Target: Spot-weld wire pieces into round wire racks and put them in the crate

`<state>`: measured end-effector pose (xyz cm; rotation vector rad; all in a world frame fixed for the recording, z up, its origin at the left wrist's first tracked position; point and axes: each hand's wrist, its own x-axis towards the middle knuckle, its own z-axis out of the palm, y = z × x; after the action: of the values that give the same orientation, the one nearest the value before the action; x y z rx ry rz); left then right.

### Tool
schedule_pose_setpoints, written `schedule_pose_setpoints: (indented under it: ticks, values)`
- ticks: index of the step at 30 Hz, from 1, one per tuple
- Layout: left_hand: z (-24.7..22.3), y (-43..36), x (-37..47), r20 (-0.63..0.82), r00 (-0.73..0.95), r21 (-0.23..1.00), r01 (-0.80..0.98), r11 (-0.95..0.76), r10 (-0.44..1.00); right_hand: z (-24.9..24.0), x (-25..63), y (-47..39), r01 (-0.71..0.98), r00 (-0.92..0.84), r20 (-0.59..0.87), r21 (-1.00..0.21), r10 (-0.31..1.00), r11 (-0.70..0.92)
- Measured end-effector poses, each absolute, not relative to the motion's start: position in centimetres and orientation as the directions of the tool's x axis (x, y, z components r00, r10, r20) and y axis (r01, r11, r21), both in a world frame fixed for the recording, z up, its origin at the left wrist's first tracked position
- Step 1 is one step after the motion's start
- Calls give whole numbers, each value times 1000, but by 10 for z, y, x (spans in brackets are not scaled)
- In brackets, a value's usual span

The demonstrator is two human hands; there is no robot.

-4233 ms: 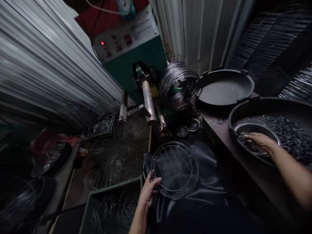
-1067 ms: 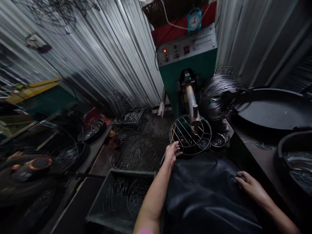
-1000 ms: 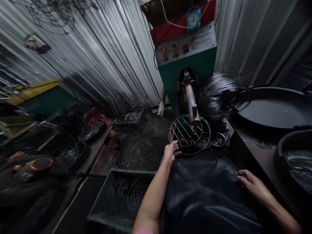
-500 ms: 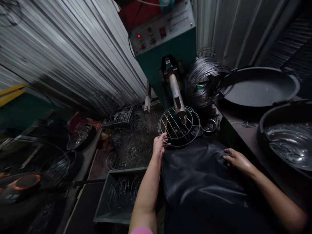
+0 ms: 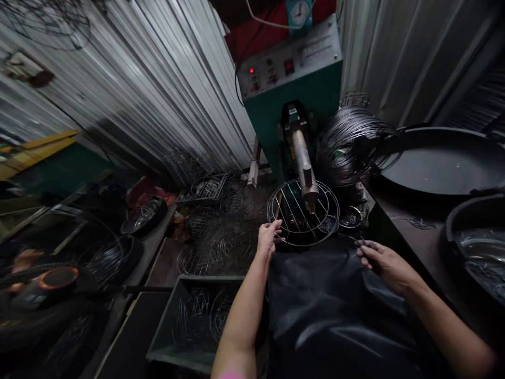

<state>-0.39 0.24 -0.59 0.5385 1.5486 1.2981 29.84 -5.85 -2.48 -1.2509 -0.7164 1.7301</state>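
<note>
My left hand point(image 5: 269, 238) is closed on the near left rim of a round wire rack point(image 5: 295, 210), with thumb and fingers pinching it. The rack has parallel bars across a ring and lies level under the metal arm point(image 5: 303, 160) of a green machine point(image 5: 260, 113). The arm's narrow tip points down over the rack; whether it touches cannot be told. To the right, my right hand point(image 5: 386, 263) pinches a small bent wire piece point(image 5: 355, 240), apart from the rack. Below both hands a black apron point(image 5: 315, 300) covers my lap.
A coil of wire point(image 5: 351, 145) stands beside the machine. Large black pans point(image 5: 445, 158) rest on the right bench. Lower left, a green bin point(image 5: 169, 326) holds wire parts. Several wire racks point(image 5: 213, 245) lie behind it. Another person's hand point(image 5: 27, 259) shows far left.
The view has shifted, so the scene sits further right and lower. My right hand has lifted off the apron, and the bent wire now shows clearly. My left hand keeps its grip on the rack.
</note>
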Motion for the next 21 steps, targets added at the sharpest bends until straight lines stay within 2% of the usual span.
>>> schedule_pose_setpoints:
  ticks: [5, 13, 16, 19, 21]
  values:
    - [-5, 1, -7, -415, -388, 905, -264, 333, 823, -33, 309, -57, -443, -161, -553, -699, 817, -561]
    - [-5, 5, -2, -412, -384, 905, -276, 323, 827, -37, 315, -60, -307, -123, -496, -805, 860, -508]
    - [-4, 5, -3, -407, -393, 908, -271, 319, 825, -34, 323, -61, -323, -89, -502, -802, 860, -502]
    - [-5, 3, -3, -411, -389, 906, -272, 323, 825, -34, 353, -67, -391, 11, -517, -790, 856, -472]
    - [-7, 2, -3, -420, -374, 902, -268, 337, 827, -34, 385, -72, -392, 150, -476, -833, 867, -389]
